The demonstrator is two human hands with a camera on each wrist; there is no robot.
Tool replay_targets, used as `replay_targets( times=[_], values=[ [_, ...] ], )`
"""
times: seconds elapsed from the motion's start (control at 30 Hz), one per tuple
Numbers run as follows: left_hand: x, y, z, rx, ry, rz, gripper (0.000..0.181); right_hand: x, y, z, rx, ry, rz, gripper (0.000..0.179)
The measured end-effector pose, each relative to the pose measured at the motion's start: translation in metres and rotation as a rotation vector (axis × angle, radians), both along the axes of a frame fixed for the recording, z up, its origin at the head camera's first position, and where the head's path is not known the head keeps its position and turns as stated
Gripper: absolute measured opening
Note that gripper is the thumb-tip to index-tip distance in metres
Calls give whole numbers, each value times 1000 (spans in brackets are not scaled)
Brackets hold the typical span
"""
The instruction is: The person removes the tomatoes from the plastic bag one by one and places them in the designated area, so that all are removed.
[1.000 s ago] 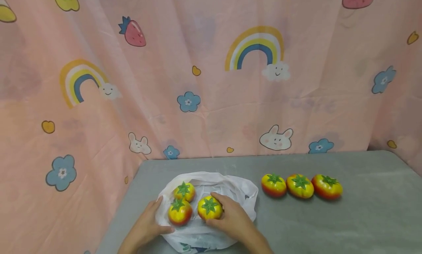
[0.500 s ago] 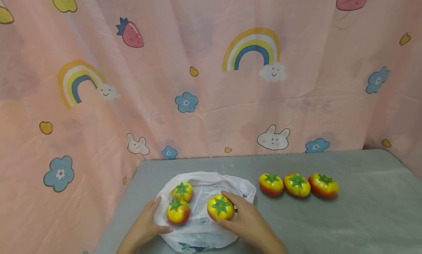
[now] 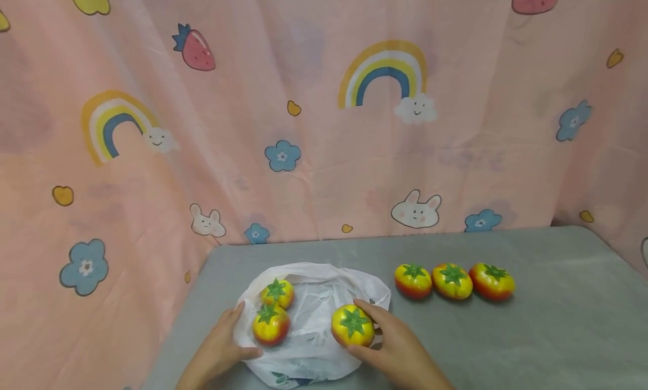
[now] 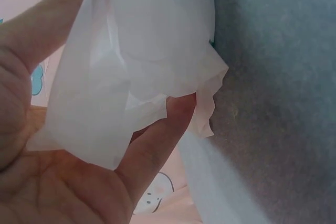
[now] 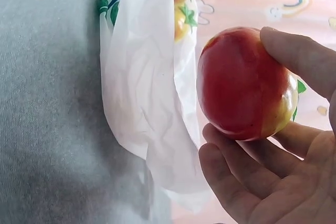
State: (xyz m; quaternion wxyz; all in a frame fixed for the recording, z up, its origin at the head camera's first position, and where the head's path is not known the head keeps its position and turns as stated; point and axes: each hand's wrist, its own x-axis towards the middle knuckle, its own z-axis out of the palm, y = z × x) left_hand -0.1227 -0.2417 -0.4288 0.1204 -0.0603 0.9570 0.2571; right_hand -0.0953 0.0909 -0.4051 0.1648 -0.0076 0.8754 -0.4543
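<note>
My right hand (image 3: 395, 345) grips a glossy yellow-and-red toy tomato (image 3: 352, 326) with a green star-shaped leaf cap. In the right wrist view its red underside (image 5: 236, 87) shows between thumb and fingers, beside and clear of the plastic bag's rim. The white plastic bag (image 3: 309, 364) lies with its mouth spread, and two more toy tomatoes, one nearer (image 3: 271, 326) and one farther (image 3: 277, 293), sit in its left half. My left hand (image 3: 217, 345) holds the bag's left side between thumb and fingers. In the left wrist view, thin white film (image 4: 105, 77) covers part of that hand.
Three similar toy tomatoes stand in a row right of the bag: left (image 3: 413, 281), middle (image 3: 453, 281) and right (image 3: 492, 281). They rest on a grey table (image 3: 536, 334). Behind the table hangs a pink patterned curtain (image 3: 324, 198).
The right hand has carried its toy tomato rightward, from over the middle of the bag to over its right rim. The left hand keeps its hold on the bag. The head view has shifted slightly.
</note>
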Motion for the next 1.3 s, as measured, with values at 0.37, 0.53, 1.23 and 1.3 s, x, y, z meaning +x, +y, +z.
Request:
replay_targets(
  times=[0.37,0.53,1.23,1.3],
  values=[
    [1,-3,0,5,8,-11,116,3,6,12,22,57,-3,83],
    [2,-4,-1,1,0,-9,116,2,15,17,56,51,-36,84],
    [1,-2,1,28,19,-6,115,-2,37,12,61,67,-49,89],
    [1,-1,1,23,13,-2,116,-2,39,11,68,75,-54,89]
  ],
)
